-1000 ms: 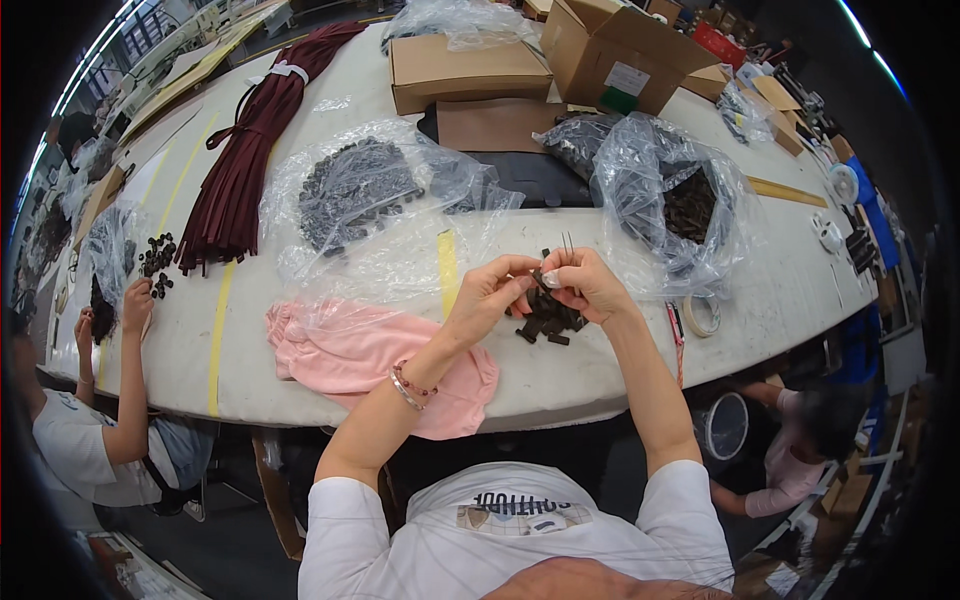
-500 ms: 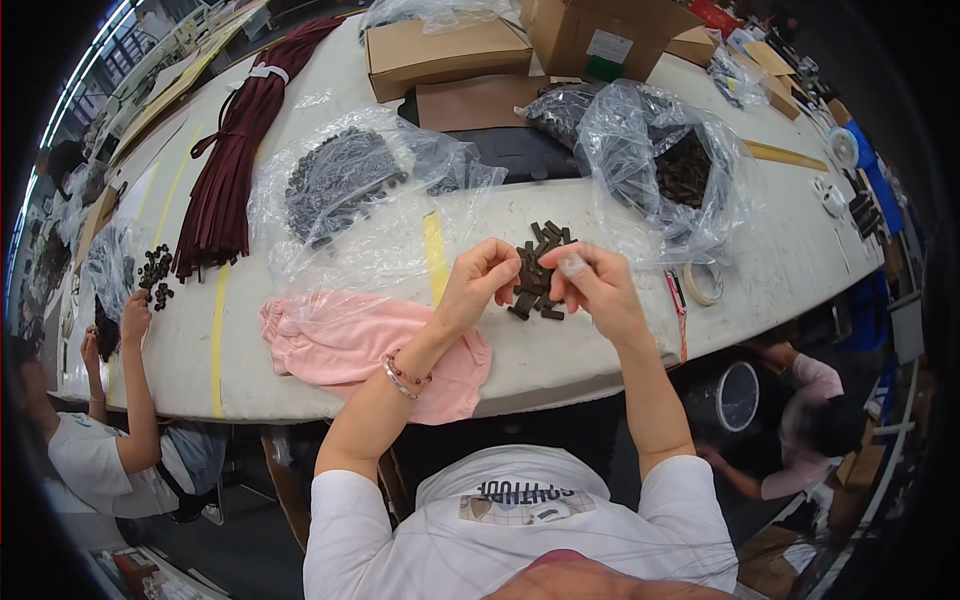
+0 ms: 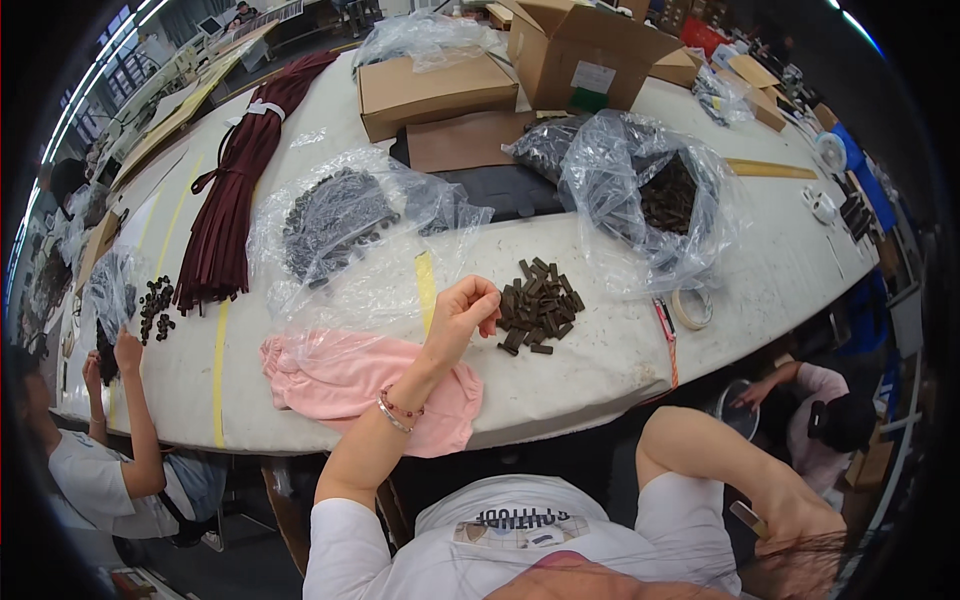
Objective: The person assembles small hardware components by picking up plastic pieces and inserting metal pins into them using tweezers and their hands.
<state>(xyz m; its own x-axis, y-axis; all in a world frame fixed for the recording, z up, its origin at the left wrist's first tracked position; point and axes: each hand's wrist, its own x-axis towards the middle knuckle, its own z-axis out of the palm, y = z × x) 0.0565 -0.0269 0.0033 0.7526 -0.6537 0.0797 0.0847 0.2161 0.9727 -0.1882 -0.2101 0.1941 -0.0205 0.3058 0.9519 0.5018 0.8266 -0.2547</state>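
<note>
My left hand [image 3: 466, 314] is held above the table at the left edge of a pile of small dark brown oblong pieces [image 3: 545, 308]. Its fingers are curled together, and whatever they hold is hidden. My right hand [image 3: 800, 535] is off the table at the lower right, with the arm bent outward and back. Hair and the turn of the wrist partly cover it, so its fingers cannot be made out. A pink cloth [image 3: 365, 385] lies under my left forearm, by the table's front edge.
A clear bag [image 3: 600, 190] of similar dark pieces stands beyond the pile. Left of it lies clear plastic with black bits [image 3: 335, 225]. Maroon strips [image 3: 235, 190], a tape roll [image 3: 692, 308] and cardboard boxes [image 3: 435, 95] surround these. Co-workers sit at left and right.
My right hand has left the pile and swung back to the lower right, off the table. My left hand stays beside the pile, still closed. The whole view has shifted slightly.
</note>
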